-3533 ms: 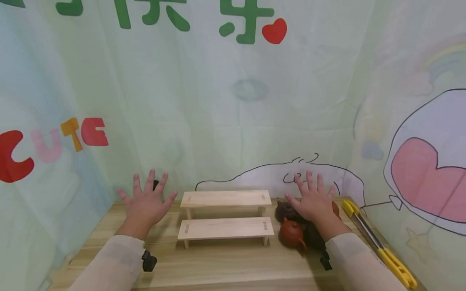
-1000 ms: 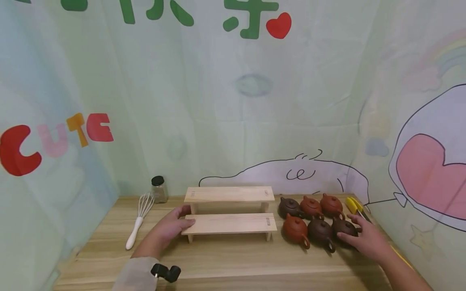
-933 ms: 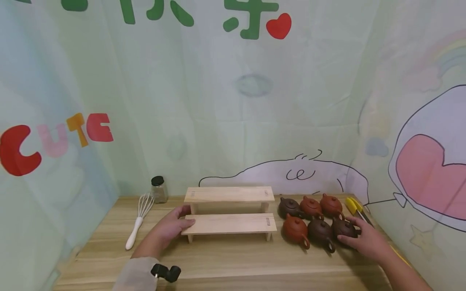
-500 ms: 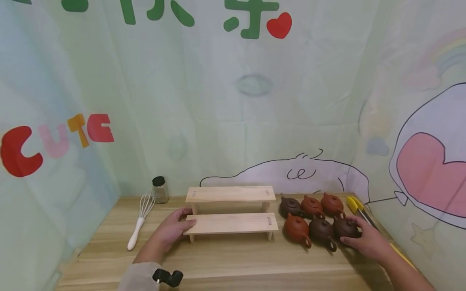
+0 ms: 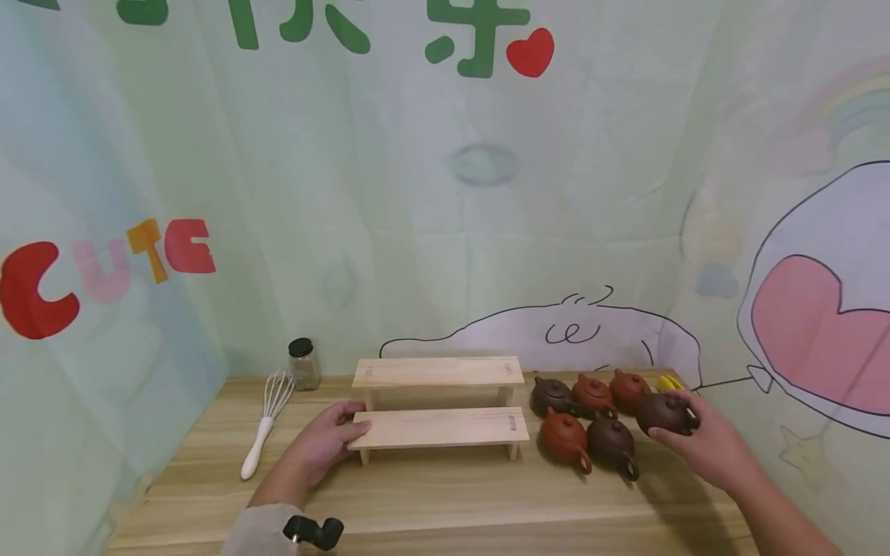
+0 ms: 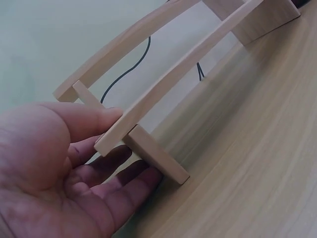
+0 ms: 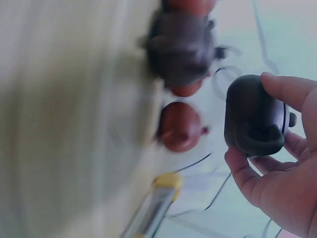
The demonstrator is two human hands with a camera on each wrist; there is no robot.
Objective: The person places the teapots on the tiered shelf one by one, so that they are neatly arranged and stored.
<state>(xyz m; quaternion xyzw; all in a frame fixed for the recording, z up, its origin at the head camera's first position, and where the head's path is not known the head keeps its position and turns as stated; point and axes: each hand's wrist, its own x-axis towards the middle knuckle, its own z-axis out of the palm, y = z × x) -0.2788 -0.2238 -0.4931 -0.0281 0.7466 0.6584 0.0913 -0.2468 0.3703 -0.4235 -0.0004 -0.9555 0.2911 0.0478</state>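
Observation:
My left hand (image 5: 321, 444) grips the left end of a two-tier wooden stand (image 5: 438, 427). In the left wrist view its thumb presses on the lower board (image 6: 163, 84) and the fingers curl underneath by the leg. My right hand (image 5: 711, 444) holds a dark brown teapot (image 5: 660, 415) by its body, off the table. The right wrist view shows that teapot (image 7: 252, 116) between thumb and fingers. Left of it stand a dark teapot (image 5: 612, 445) and a reddish teapot (image 5: 565, 439) in front, with another dark one (image 5: 552, 396) and two reddish ones (image 5: 593, 394) (image 5: 630, 390) behind.
A white whisk (image 5: 267, 421) lies on the wooden table (image 5: 445, 510) at the left, near a black-lidded glass jar (image 5: 304, 364). Yellow-tipped tongs (image 5: 670, 383) lie at the right edge, mostly hidden by my right arm. A printed cloth hangs behind.
Both hands were spread open above the table at first. My left hand has since gripped the stand's end. My right hand took hold of the front right teapot and just raised it.

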